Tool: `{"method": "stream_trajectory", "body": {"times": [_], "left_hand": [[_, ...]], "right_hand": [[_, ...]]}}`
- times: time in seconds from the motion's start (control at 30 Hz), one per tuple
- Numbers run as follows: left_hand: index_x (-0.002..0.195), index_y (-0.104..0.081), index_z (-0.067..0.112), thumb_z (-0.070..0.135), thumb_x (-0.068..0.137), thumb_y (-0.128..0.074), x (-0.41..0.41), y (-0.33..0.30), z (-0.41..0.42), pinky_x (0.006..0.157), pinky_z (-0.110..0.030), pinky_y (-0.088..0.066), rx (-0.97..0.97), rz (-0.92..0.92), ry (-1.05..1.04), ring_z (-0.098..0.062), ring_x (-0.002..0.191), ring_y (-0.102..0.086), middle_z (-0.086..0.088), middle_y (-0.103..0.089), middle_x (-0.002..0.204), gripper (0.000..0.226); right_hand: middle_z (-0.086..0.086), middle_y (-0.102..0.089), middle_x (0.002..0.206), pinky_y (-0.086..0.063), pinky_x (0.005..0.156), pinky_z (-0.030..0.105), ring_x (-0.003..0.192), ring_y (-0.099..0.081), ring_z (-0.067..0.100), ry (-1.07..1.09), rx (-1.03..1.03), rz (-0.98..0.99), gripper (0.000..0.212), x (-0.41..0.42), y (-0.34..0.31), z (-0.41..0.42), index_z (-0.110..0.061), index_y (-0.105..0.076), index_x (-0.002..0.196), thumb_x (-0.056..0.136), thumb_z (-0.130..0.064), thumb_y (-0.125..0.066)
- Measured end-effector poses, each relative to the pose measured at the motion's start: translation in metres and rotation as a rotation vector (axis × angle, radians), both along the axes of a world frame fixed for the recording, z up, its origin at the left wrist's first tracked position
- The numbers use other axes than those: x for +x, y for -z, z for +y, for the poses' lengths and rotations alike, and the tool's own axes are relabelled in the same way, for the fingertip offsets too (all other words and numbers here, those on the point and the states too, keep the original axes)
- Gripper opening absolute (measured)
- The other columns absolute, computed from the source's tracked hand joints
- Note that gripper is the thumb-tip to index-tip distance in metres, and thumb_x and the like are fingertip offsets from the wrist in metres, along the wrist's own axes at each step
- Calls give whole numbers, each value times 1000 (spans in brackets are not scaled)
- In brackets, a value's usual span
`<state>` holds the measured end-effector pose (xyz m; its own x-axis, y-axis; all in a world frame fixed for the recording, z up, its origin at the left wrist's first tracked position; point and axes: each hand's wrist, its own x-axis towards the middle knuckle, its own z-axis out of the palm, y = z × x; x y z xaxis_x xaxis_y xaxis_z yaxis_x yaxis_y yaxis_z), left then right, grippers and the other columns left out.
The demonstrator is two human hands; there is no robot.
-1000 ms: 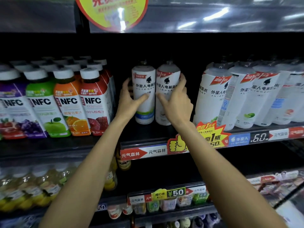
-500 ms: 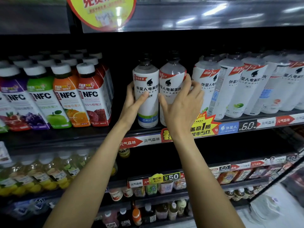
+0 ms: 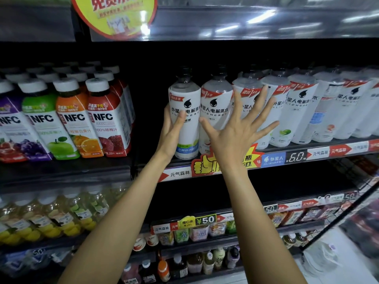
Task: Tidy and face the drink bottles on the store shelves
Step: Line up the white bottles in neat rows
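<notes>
My left hand [image 3: 171, 131] has its fingers and thumb curled round the left white bottle [image 3: 185, 113] at the shelf [image 3: 320, 147] front, upright, touching its twin [image 3: 215, 111]. My right hand [image 3: 235, 136] is splayed wide, fingers straight, in front of the next bottles (contact unclear). Juice bottles [image 3: 106, 117] stand left.

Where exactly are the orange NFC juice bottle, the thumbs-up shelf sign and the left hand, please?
orange NFC juice bottle [image 3: 77, 117]: head view, on its front label.
thumbs-up shelf sign [image 3: 204, 165]: head view, on the yellow fist.
left hand [image 3: 171, 133]: head view, on its back.
</notes>
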<state>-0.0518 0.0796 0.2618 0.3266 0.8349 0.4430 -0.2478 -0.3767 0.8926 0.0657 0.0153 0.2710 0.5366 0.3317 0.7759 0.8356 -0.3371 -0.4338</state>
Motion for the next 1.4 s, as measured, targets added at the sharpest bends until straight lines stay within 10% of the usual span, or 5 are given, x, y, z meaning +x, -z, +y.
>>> {"method": "stream_trajectory", "body": {"times": [0.27, 0.77, 0.97, 1.2, 1.4], "left_hand": [[143, -16, 9, -1, 88, -62, -4, -1, -4, 80, -10, -47, 54, 106, -83, 16, 100, -56, 4, -49, 125, 73], [152, -5, 17, 25, 87, -57, 3, -3, -15, 98, -21, -45, 3, 134, -92, -8, 128, -45, -1, -39, 145, 83], [152, -19, 21, 32, 90, -61, -2, -14, -34, 111, -38, -35, 32, 306, -394, -11, 134, -37, 1, -35, 150, 75], [127, -51, 14, 19, 84, -55, 33, -30, -93, 101, -22, -33, 345, 263, -729, -12, 119, -45, 1, -50, 126, 43], [115, -59, 15, 17, 89, -55, 105, -74, -125, 94, -22, -42, 529, 420, -569, -11, 105, -58, 8, -64, 106, 27]], "right_hand": [[20, -11, 158, -2, 109, 67, 145, -1, 40, -238, 106, 67, 80, 13, 3, -3, -29, -48, 135, 69, -71, -67], [19, -10, 157, -16, 112, 59, 145, -8, 35, -385, 101, 160, 75, 15, 10, -5, -20, -45, 138, 77, -57, -68], [19, -11, 156, -24, 112, 45, 144, -14, 35, -459, 19, 126, 66, 31, 8, -17, -17, -46, 135, 80, -46, -69], [7, -56, 128, -45, 84, 34, 112, -55, 25, -585, -100, 36, 36, 83, -16, -59, -16, -56, 126, 91, -25, -59], [-5, -71, 94, -47, 66, 29, 88, -66, 17, -684, -354, -153, 23, 163, -58, -109, -20, -65, 113, 95, -25, -51]]}}
